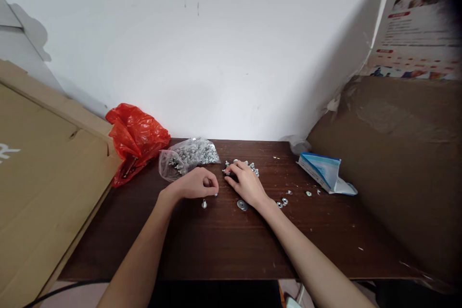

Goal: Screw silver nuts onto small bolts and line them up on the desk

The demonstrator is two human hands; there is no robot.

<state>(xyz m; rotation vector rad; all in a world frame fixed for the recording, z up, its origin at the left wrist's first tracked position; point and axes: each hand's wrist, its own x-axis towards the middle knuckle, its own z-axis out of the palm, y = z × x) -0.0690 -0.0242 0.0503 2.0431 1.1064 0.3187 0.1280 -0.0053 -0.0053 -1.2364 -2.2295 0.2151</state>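
Observation:
My left hand is closed in a pinch above the table. A tiny shiny bit shows at its fingertips, too small to name. Just below it, a silver screw stands on the tabletop. My right hand has its fingers apart and bent at the near left side of a small pile of silver screws, partly covering it. Its thumb and index finger are close to a screw at the pile's left edge. Large flat washers lie by the right wrist.
Behind my left hand lies a clear plastic bag full of metal screws, beside a red plastic bag. Small metal rings and scraps lie right of my forearm. A blue-white packet is farther right. Cardboard flanks the brown table.

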